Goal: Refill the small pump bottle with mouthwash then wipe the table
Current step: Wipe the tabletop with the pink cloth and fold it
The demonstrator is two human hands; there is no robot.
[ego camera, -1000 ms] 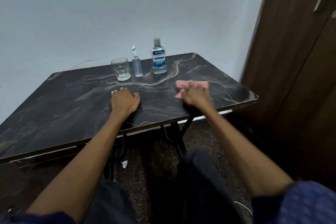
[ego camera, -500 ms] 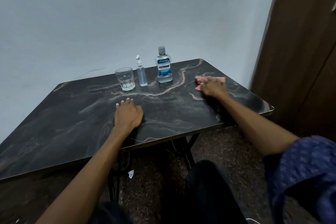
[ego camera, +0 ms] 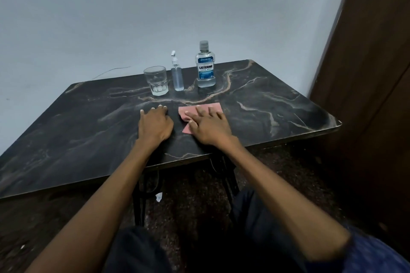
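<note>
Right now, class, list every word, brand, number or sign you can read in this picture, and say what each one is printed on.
"LISTERINE": on the label of the mouthwash bottle.
"COOL MINT": same label, just below the brand.
Small print at the top and bottom of that label: too small to read.
Pump bottle, glass, cloth, table: no text visible.

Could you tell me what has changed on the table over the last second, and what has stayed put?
The right hand, pressed flat on the pink cloth, slid it out toward the table's right side, then back to the middle, beside the left hand. Nothing was picked up or let go. The left hand stayed flat on the table; the glass, pump bottle and mouthwash stood unmoved at the back.
</note>
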